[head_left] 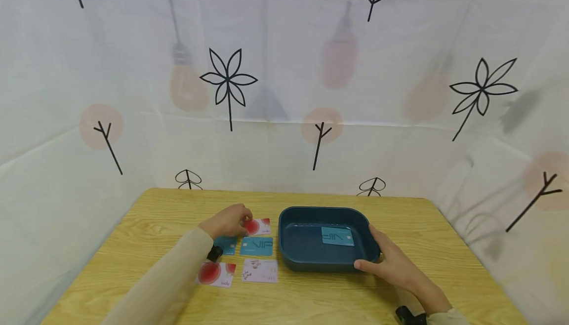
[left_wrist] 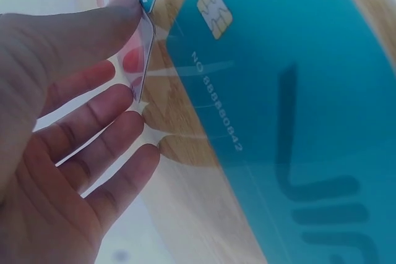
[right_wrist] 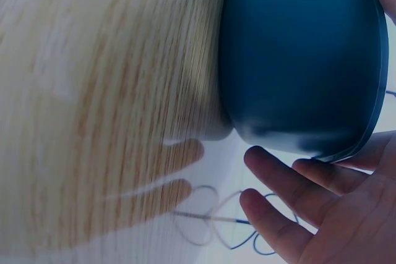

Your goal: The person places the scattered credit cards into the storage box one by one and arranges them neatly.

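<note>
Card (head_left: 261, 226) partly covered, pinched by left fingers (left_wrist: 111, 143); right fingers (right_wrist: 291, 183), partly hidden, grip tray (head_left: 302, 248).

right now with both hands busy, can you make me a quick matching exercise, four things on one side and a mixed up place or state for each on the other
Things:
1. flower-pattern card
2. left grip
3. dish
4. right grip

Places or states:
A. at the right end of the dish
B. has a teal card inside
C. flat on the table, in the nearest row of cards
D. touching the farthest red-circle card

Right pairs: 1-C, 2-D, 3-B, 4-A
</note>
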Demonstrator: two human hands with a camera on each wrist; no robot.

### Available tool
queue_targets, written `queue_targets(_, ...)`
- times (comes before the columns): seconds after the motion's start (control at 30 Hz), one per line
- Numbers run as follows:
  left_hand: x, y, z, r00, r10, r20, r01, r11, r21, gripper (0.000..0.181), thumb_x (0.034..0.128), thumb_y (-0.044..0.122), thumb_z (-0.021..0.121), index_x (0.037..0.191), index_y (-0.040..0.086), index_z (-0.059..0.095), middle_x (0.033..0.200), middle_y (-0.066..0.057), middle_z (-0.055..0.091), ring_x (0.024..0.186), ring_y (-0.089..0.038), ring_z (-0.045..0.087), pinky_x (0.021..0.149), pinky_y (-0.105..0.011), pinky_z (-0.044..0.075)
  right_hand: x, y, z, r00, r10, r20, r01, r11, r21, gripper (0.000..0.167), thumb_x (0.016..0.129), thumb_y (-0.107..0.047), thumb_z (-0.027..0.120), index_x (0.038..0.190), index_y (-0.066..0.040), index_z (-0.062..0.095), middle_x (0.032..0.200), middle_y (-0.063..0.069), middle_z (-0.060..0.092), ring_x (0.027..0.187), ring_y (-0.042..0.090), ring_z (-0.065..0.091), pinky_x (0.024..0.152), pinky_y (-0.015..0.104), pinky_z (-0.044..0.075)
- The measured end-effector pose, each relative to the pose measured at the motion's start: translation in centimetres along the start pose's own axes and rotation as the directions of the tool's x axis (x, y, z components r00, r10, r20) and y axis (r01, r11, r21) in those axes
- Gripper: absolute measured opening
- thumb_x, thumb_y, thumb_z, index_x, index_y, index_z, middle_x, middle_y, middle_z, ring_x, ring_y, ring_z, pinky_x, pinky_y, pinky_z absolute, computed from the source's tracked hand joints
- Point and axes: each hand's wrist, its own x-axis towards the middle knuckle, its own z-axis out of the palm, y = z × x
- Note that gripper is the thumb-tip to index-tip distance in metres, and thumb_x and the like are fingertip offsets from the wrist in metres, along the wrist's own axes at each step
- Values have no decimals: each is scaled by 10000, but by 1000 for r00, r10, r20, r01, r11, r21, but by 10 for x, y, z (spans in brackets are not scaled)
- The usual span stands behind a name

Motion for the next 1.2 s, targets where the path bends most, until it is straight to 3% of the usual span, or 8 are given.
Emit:
queue_targets(0.4, 2, 1, -3, 998, -45, 39, 46, 998, -32, 449, 787, 228, 783, 1183, 80, 632, 1024, -10, 567, 896, -173, 504, 872, -380, 458, -1, -2, -1, 1000, 12, 8, -13, 1000, 10, 1041, 831, -486, 688, 1513, 21, 87, 1527, 295, 140, 1359, 519, 172, 969, 684, 272)
queue_targets(1.2, 5, 0, -6, 997, -70, 43, 72, 997, -36, 422, 769, 228, 781, 1150, 97, 653, 1030, -9, 581, 904, -192, 514, 878, -393, 465, 0, -3, -1, 1000, 2, 7, -2, 1000, 12, 1040, 832, -486, 687, 1510, 30, 90, 1527, 293, 142, 1363, 513, 171, 976, 680, 268)
